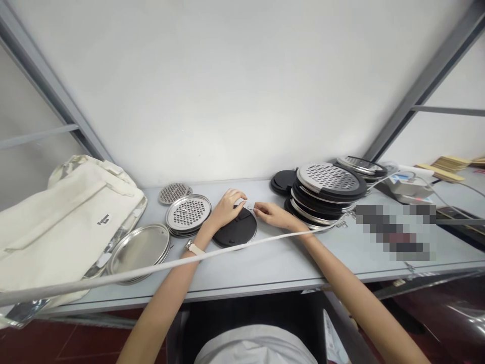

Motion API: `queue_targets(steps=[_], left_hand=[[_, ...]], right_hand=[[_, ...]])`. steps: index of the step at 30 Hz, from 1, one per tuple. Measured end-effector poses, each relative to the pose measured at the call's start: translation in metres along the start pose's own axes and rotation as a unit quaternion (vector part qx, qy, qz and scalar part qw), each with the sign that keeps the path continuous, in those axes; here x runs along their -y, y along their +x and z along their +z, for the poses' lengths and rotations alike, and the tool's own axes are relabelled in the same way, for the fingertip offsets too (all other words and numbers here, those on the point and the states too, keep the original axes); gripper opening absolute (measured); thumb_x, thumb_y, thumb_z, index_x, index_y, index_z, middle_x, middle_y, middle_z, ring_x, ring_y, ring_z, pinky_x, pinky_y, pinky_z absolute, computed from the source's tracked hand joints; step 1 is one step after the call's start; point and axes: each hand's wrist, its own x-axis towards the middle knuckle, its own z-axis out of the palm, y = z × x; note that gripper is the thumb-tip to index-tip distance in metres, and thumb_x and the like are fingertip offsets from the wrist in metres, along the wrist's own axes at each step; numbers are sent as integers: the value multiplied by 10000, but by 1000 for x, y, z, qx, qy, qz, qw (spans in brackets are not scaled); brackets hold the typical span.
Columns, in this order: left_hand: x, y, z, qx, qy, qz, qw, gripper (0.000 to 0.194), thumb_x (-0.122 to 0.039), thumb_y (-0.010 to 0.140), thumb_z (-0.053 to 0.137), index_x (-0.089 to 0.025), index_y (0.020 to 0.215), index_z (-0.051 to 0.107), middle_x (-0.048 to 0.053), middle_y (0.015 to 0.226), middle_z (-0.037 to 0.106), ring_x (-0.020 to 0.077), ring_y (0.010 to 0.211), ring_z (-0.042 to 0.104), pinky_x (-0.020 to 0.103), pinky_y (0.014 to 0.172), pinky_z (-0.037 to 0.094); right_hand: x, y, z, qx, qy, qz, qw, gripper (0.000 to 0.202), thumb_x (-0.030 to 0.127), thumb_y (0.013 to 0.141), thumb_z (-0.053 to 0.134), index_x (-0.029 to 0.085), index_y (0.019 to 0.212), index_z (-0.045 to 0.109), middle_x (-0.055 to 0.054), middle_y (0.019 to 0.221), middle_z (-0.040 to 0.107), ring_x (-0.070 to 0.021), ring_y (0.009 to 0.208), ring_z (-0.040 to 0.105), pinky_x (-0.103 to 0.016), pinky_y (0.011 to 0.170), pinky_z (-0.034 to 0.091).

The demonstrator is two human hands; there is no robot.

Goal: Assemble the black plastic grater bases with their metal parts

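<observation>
Disc (235,231) lay flat, presumably for steadiness, near the left hand (226,208) and right hand (273,215), held apart, their grip unclear.

Grey table (261,267) beneath metal plates (140,247), black discs (235,230)

A disc (235,232) lies on the table (265,268) between grater plates (188,213), left, and a stack of graters (328,192), right.
</observation>
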Motion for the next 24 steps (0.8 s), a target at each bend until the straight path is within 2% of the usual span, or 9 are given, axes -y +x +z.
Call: queue_targets(steps=[3, 5, 9, 11, 13, 16, 20, 22, 24], left_hand=[[-5, -1, -15, 83, 7, -25, 996, 233, -398, 886, 491, -184, 824, 557, 24, 866, 582, 158, 811, 545, 296, 766, 441], [-7, -3, -21, 135, 26, -35, 990, 319, -503, 819, 554, -184, 816, 532, 17, 847, 574, 153, 745, 537, 278, 685, 435], [-7, -6, -18, 215, 92, -61, 970, 403, -587, 788, 540, -185, 788, 508, 12, 745, 582, 163, 645, 530, 270, 570, 391], [-9, -6, -12, 222, 125, -61, 965, 386, -560, 847, 465, -181, 799, 524, 30, 760, 608, 176, 648, 555, 283, 580, 394], [-13, -6, -5, 229, 144, -43, 962, 342, -463, 917, 377, -181, 836, 551, 51, 824, 641, 189, 697, 595, 290, 607, 408], [-20, -3, 3, 231, 171, -37, 957, 309, -365, 944, 337, -178, 905, 580, 76, 897, 668, 215, 785, 636, 307, 670, 438], [-36, 2, 13, 234, 206, -115, 943, 341, -346, 946, 330, -163, 904, 614, 102, 856, 685, 245, 760, 658, 337, 666, 464], [-46, 4, 19, 222, 226, -165, 934, 354, -330, 945, 332, -145, 878, 626, 117, 831, 684, 263, 749, 660, 351, 652, 471], [-54, 4, 24, 215, 233, -188, 930, 339, -300, 945, 337, -139, 868, 625, 114, 805, 679, 268, 744, 657, 354, 640, 472]], right_hand=[[-1, 0, 1, -13, 18, 16, 1000, 295, 337, 911, 353, 167, 717, 495, 39, 602, 428, -104, 556, 386, -235, 552, 287], [-2, 0, 2, -21, 29, 26, 999, 303, 342, 910, 359, 164, 712, 505, 38, 596, 430, -106, 556, 392, -236, 549, 286], [-4, 0, 5, -32, 59, 32, 997, 294, 326, 903, 378, 159, 708, 522, 32, 603, 452, -107, 561, 405, -233, 545, 293], [-5, 0, 8, -52, 74, 26, 996, 287, 322, 909, 375, 158, 741, 540, 27, 625, 474, -109, 578, 423, -231, 554, 303], [-7, 0, 11, -80, 82, 16, 993, 282, 330, 919, 373, 162, 776, 549, 25, 644, 488, -112, 596, 439, -232, 570, 313], [-12, 1, 16, -119, 101, 23, 988, 283, 349, 930, 369, 172, 786, 538, 36, 622, 459, -109, 574, 417, -232, 552, 300], [-18, 4, 22, -140, 128, 55, 980, 296, 370, 935, 375, 179, 779, 538, 52, 571, 394, -104, 531, 375, -233, 519, 276], [-18, 4, 22, -134, 141, 55, 979, 291, 380, 935, 383, 183, 792, 543, 49, 576, 408, -107, 537, 389, -233, 517, 289], [-17, 4, 22, -134, 145, 46, 979, 291, 380, 940, 380, 185, 823, 562, 33, 612, 458, -117, 573, 435, -237, 541, 328]])
